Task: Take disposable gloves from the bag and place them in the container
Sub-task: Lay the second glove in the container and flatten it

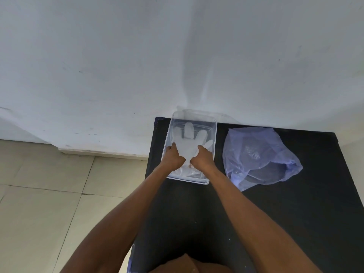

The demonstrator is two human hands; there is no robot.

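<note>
A clear plastic container (214, 138) stands at the far left of the black table. A translucent white disposable glove (189, 142) lies spread flat inside it, fingers pointing away from me. My left hand (174, 157) rests on the glove's left edge and my right hand (202, 159) on its right edge, both inside the container with fingers curled down onto the glove. Whether they pinch it or only press it, I cannot tell. To the right lies a thin bluish plastic bag (258, 154), crumpled, its mouth towards me.
The black table (295, 223) ends at a white wall just behind the container. Its left edge runs close beside the container, with beige tiled floor (49, 194) below. A few white specks dot the table near me.
</note>
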